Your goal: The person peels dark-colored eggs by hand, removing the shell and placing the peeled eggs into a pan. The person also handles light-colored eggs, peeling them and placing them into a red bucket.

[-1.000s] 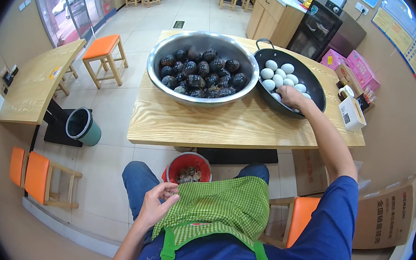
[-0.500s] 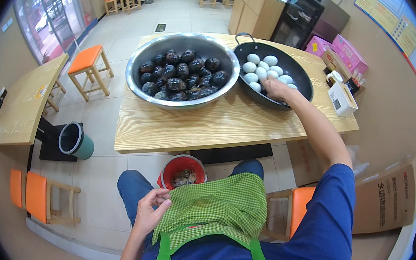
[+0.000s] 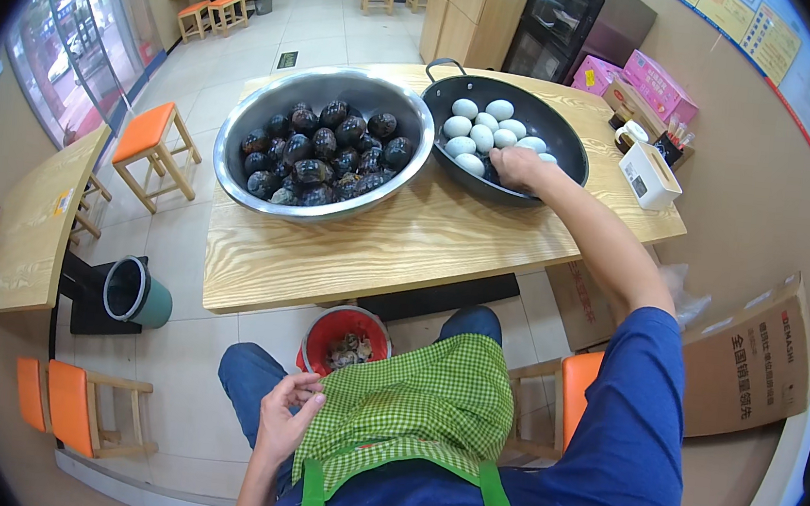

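On the wooden table, a black two-handled pan (image 3: 572, 142) holds several pale bluish-white eggs (image 3: 482, 138). My right hand (image 3: 518, 169) reaches into its near side, beside the eggs. Its fingers curl downward, and their tips are hidden, so what they hold does not show. To the left stands a wide steel bowl (image 3: 229, 153) with many glossy, dark, egg-shaped things (image 3: 313, 171), some with a cracked-looking surface. Over my left thigh hovers my left hand (image 3: 288, 417), empty, with thumb and fingers loosely bent and apart.
Below the table's (image 3: 325, 275) near edge, between my knees, a red bucket (image 3: 318, 347) contains pale scraps. A white tissue box (image 3: 648, 176) and pink cartons (image 3: 659, 85) stand at the right. On the left are a green bin (image 3: 152, 302) and an orange stool (image 3: 147, 131).
The view has shifted slightly, so the table and vessels sit further left. My right hand remains in the pan, its fingers now more curled and lower. My left hand has barely moved.
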A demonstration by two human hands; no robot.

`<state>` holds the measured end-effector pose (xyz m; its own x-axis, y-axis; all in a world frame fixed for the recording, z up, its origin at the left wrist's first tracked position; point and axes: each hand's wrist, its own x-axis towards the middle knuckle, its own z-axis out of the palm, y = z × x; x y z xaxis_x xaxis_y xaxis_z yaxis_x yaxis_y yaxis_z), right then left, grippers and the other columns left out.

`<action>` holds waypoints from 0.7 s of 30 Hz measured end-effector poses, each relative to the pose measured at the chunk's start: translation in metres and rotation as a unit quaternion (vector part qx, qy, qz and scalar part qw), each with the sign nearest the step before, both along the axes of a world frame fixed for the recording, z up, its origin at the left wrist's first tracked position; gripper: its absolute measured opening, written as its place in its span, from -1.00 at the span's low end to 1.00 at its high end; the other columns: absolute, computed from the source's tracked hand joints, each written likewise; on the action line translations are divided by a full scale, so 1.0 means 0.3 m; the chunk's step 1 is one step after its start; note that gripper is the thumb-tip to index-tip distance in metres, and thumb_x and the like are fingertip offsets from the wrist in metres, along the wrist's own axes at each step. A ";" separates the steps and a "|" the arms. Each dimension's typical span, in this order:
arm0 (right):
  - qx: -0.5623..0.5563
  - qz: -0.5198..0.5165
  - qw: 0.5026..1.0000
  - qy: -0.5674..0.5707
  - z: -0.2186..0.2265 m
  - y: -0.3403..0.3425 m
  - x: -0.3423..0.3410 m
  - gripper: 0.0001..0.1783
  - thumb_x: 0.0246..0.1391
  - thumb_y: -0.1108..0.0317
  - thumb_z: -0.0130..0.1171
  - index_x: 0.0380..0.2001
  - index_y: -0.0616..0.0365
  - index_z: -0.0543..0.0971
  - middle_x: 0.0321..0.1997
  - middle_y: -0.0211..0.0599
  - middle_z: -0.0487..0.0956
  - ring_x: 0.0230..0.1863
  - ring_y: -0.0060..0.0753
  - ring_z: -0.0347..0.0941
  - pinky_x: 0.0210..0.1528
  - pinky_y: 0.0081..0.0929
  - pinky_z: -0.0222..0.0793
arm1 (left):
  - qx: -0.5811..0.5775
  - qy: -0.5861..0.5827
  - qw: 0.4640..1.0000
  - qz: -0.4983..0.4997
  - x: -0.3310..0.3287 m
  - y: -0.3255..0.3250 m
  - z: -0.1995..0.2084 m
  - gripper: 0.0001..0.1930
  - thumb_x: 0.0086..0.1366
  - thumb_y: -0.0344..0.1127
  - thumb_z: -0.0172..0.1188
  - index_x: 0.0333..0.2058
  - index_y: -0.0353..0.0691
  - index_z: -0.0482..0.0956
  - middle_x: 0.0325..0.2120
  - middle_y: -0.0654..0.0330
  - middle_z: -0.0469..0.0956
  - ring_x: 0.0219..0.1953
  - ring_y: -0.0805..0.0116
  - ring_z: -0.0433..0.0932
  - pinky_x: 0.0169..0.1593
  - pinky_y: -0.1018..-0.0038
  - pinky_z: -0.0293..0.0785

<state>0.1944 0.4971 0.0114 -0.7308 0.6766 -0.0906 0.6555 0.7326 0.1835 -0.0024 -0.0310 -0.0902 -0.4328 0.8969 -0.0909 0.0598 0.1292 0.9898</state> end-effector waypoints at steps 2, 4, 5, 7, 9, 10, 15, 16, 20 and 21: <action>-0.013 0.059 0.998 0.001 -0.018 0.027 0.021 -0.77 -0.03 0.40 0.09 -0.30 0.23 0.63 -0.16 0.08 0.62 -0.12 0.09 0.57 -0.09 -0.18 0.49 | 0.006 0.007 1.000 -0.002 0.000 0.001 -0.005 -0.68 0.21 -0.49 0.26 -0.06 -0.41 0.52 -0.26 0.09 0.63 -0.27 0.47 0.61 -0.15 0.53 0.52; 0.000 0.069 0.997 -0.036 0.002 0.021 0.014 -0.79 -0.04 0.40 0.12 -0.32 0.21 0.64 -0.18 0.05 0.63 -0.12 0.05 0.58 -0.11 -0.18 0.50 | 0.005 0.012 1.000 0.000 0.001 0.006 0.003 -0.68 0.21 -0.48 0.27 -0.06 -0.41 0.52 -0.26 0.09 0.64 -0.28 0.47 0.61 -0.16 0.53 0.52; 0.017 0.028 0.998 -0.053 0.029 0.001 0.005 -0.79 -0.02 0.38 0.11 -0.32 0.21 0.63 -0.20 0.04 0.64 -0.13 0.03 0.59 -0.12 -0.16 0.50 | 0.005 0.014 1.000 0.000 0.001 0.003 0.006 -0.68 0.21 -0.48 0.27 -0.06 -0.41 0.52 -0.26 0.09 0.64 -0.28 0.47 0.61 -0.16 0.53 0.52; 0.022 -0.006 0.998 -0.058 0.037 -0.019 -0.010 -0.77 0.02 0.34 0.08 -0.32 0.22 0.63 -0.22 0.04 0.64 -0.14 -0.01 0.60 -0.13 -0.14 0.51 | 0.005 0.023 1.000 -0.001 0.002 -0.002 -0.006 -0.68 0.20 -0.47 0.28 -0.06 -0.40 0.53 -0.27 0.09 0.64 -0.29 0.48 0.61 -0.17 0.54 0.52; -0.001 0.007 0.999 -0.033 0.029 -0.033 -0.017 -0.74 0.05 0.32 0.04 -0.32 0.23 0.63 -0.24 0.04 0.65 -0.15 -0.04 0.61 -0.14 -0.12 0.51 | 0.011 0.016 1.000 0.003 0.005 0.004 0.000 -0.67 0.20 -0.46 0.28 -0.06 -0.39 0.53 -0.28 0.10 0.64 -0.30 0.48 0.61 -0.19 0.55 0.52; 0.007 -0.001 0.999 -0.046 0.038 -0.050 -0.031 -0.73 0.07 0.31 0.01 -0.32 0.23 0.63 -0.23 0.05 0.65 -0.15 -0.04 0.60 -0.15 -0.12 0.51 | 0.006 0.022 1.000 0.003 0.004 0.001 -0.002 -0.68 0.20 -0.46 0.28 -0.06 -0.38 0.53 -0.28 0.10 0.64 -0.30 0.49 0.61 -0.19 0.55 0.52; -0.070 0.068 0.995 0.016 0.011 0.020 0.019 -0.78 0.02 0.36 0.02 -0.40 0.23 0.61 -0.35 0.08 0.62 -0.28 0.09 0.56 -0.25 -0.07 0.45 | -0.005 0.042 0.999 -0.022 -0.009 0.016 -0.008 -0.68 0.20 -0.46 0.28 -0.06 -0.38 0.54 -0.27 0.09 0.64 -0.30 0.48 0.61 -0.20 0.54 0.52; -0.125 0.105 0.985 0.056 0.018 0.019 0.027 -0.80 -0.02 0.37 0.05 -0.45 0.25 0.60 -0.41 0.10 0.61 -0.34 0.13 0.55 -0.30 -0.05 0.43 | -0.007 0.033 0.999 -0.017 -0.006 0.019 0.001 -0.68 0.20 -0.46 0.28 -0.06 -0.38 0.54 -0.27 0.09 0.64 -0.29 0.48 0.61 -0.20 0.54 0.52; -0.044 0.053 0.995 0.074 0.106 -0.016 0.012 -0.81 -0.02 0.40 0.02 -0.50 0.25 0.58 -0.46 0.13 0.57 -0.35 0.15 0.53 -0.30 -0.09 0.43 | -0.012 0.009 1.000 -0.009 0.000 0.026 0.017 -0.68 0.21 -0.46 0.28 -0.06 -0.39 0.53 -0.26 0.09 0.64 -0.28 0.47 0.61 -0.18 0.53 0.52; -0.044 0.077 0.991 0.102 0.104 0.004 0.030 -0.71 0.12 0.24 0.04 -0.45 0.25 0.58 -0.40 0.12 0.59 -0.30 0.11 0.55 -0.24 -0.11 0.43 | -0.010 0.013 1.000 -0.015 -0.003 0.026 0.010 -0.68 0.21 -0.47 0.28 -0.06 -0.39 0.53 -0.26 0.09 0.64 -0.28 0.46 0.61 -0.17 0.53 0.52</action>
<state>0.2035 0.4983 0.0424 -0.8337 0.5520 0.0164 0.5519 0.8338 -0.0107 -0.0032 -0.0233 -0.0873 -0.4078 0.9078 -0.0980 0.0891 0.1464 0.9852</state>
